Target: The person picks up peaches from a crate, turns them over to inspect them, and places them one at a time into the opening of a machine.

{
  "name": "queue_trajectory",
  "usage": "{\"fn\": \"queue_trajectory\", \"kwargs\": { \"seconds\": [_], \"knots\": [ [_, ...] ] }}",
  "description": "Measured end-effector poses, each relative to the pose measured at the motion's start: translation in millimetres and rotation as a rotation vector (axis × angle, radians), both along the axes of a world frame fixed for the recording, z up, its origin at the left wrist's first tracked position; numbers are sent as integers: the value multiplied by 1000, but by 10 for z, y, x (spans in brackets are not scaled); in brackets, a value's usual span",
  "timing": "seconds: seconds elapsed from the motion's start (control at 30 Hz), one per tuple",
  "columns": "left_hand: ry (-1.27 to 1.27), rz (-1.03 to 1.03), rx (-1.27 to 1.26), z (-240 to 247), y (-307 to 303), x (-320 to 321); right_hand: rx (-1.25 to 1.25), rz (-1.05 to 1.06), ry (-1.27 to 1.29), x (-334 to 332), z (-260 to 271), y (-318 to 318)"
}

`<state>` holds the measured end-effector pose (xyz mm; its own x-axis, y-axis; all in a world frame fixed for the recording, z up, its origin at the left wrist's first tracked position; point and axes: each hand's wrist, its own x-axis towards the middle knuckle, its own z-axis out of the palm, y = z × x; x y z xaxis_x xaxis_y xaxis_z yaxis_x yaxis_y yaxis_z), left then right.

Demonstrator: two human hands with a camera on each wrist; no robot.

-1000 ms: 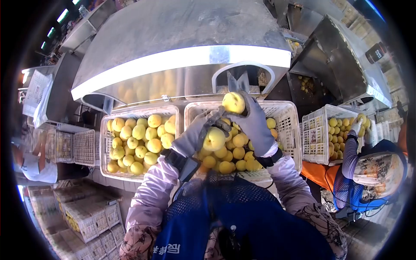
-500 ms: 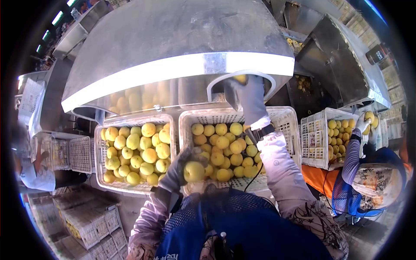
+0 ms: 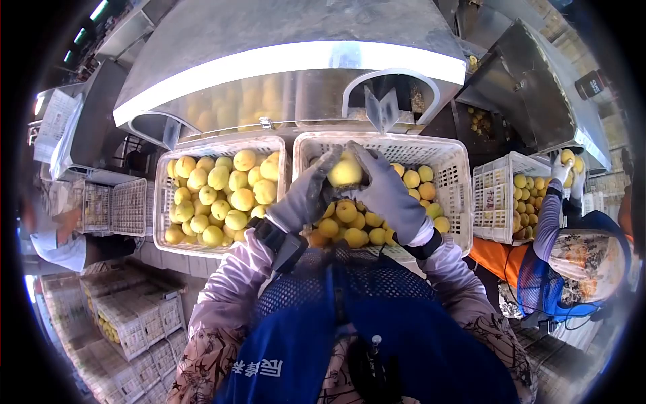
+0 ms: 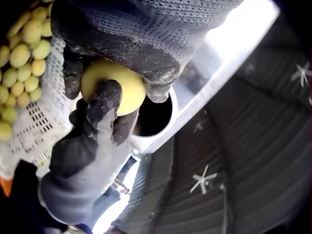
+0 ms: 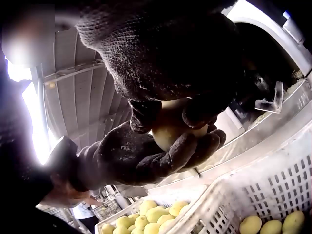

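Over the right-hand white crate (image 3: 449,158) both gloved hands come together on one yellow peach (image 3: 345,172). My left hand (image 3: 304,196) grips it from the left, its dark-coated fingers round the side. From the other side my right hand (image 3: 389,195) holds the same peach with fingers and thumb. In the left wrist view a dark thumb lies across the peach (image 4: 130,92). The right wrist view has the peach (image 5: 168,131) between the two gloves, partly covered by their fingers. Beyond the hands, a V-shaped metal blade (image 3: 381,110) stands at the opening of the steel machine.
More peaches (image 3: 353,236) fill the crate under my hands. A second crate (image 3: 160,229) of peaches stands to its left. The steel machine (image 3: 289,47) rises just behind both crates. At the right, another person (image 3: 572,269) handles peaches beside a further crate (image 3: 491,202).
Half a second ago my right hand was inside the machine's opening with a yellow fruit, while my left held a peach low at the left. Now the right hand is back and both grip one peach.
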<state>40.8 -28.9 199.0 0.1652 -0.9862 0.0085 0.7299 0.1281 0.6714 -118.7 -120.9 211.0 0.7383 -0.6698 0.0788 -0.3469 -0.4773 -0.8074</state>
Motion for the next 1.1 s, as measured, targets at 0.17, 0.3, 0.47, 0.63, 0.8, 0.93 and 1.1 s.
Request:
{"fn": "queue_trajectory", "kwargs": {
  "seconds": [0.17,0.3,0.47,0.63,0.8,0.93,1.1],
  "knots": [
    [-370,-97,225,170,-206,24,129,53,-171,-194,-57,-173],
    [59,-422,232,484,-303,124,112,1,-182,-173,187,-288],
    [-136,-170,490,-41,-206,114,-52,-495,-202,104,-329,-978],
    [-13,-154,715,-836,499,91,-128,-589,-39,346,-490,-1311],
    [83,-145,793,-1236,845,52,-302,-645,-21,562,-352,-1514],
    [-290,-111,588,-1470,717,-25,110,-465,128,326,255,-1574],
    [-1100,-173,743,-1420,-14,-207,154,-308,202,-720,-642,-887]
  ]
}}
